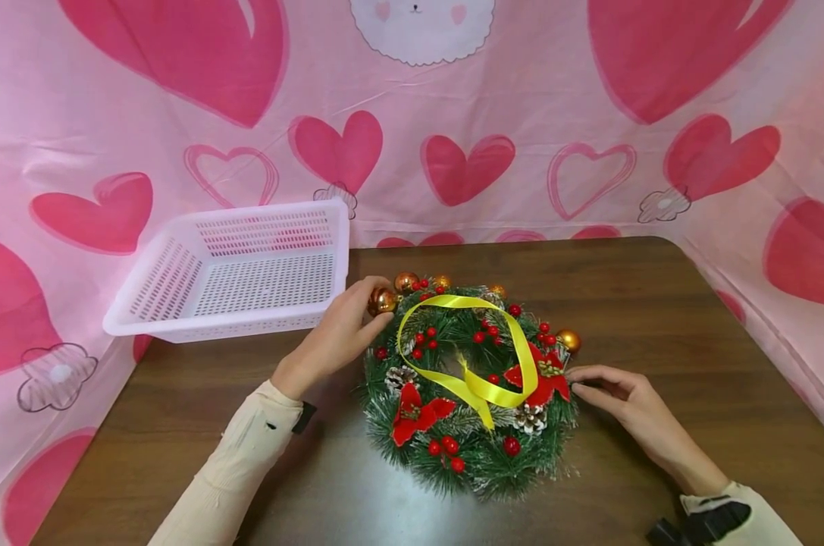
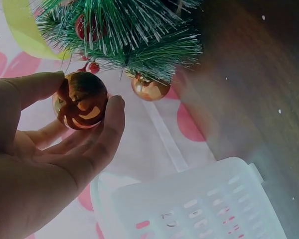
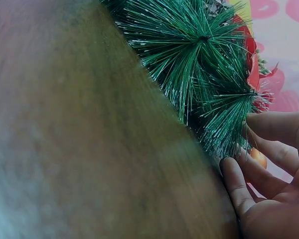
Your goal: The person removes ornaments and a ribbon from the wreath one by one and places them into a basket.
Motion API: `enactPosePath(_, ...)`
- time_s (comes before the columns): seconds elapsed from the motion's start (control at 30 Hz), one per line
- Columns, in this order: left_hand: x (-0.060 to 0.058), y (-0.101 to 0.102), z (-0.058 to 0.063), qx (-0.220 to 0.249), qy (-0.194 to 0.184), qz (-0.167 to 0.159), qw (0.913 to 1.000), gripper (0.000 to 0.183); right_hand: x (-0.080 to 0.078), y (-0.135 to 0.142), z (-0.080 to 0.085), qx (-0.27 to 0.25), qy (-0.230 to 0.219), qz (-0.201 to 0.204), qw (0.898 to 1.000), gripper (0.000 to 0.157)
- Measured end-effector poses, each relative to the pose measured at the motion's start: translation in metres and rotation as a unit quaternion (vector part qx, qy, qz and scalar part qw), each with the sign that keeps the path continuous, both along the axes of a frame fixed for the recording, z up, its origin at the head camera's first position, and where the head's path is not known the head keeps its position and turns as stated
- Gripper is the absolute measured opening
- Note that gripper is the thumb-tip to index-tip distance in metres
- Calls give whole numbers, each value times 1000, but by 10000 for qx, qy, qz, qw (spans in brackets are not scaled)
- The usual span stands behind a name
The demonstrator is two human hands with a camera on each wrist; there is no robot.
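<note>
A green Christmas wreath (image 1: 412, 462) lies flat on the table, with red flowers (image 1: 412, 417), red berries, frosted pine cones (image 1: 531, 418) and gold balls around its edge. Across its top lies a loose loop of yellow ribbon (image 1: 523, 349). At the wreath's upper left, my left hand (image 1: 339, 334) holds a shiny gold ball ornament (image 2: 82, 102) between thumb and fingers. My right hand (image 1: 640, 417) is at the right edge, pinching the outer needles between thumb and fingers; in the right wrist view the fingertips (image 3: 229, 167) reach beneath the greenery.
A white perforated plastic basket (image 1: 261, 326) stands at the back left of the brown wooden table (image 1: 691, 341). Behind the table hangs a pink cloth (image 1: 398, 114) printed with hearts.
</note>
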State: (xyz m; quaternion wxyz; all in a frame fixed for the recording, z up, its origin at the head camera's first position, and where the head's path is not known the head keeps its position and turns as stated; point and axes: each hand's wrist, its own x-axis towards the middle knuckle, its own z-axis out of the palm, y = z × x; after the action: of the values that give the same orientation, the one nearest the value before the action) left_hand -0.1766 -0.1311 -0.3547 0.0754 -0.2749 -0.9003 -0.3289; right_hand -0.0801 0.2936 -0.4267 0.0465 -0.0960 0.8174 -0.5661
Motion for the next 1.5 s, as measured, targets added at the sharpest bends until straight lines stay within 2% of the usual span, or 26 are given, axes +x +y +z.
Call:
enactPosePath(0.57, 4, -7, 14, -74, 257, 144, 9995, 44, 0, 1, 0, 111, -151, -65, 9998, 29)
enactPosePath(0.83, 6, -12, 21, -143, 606, 201, 9979, 43, 0, 1, 0, -33, -78, -31, 10000, 28)
enactPosePath(1.5, 8, -27, 41, 244, 672, 388, 9967, 47, 0, 2, -1, -13, -56, -59, 10000, 27)
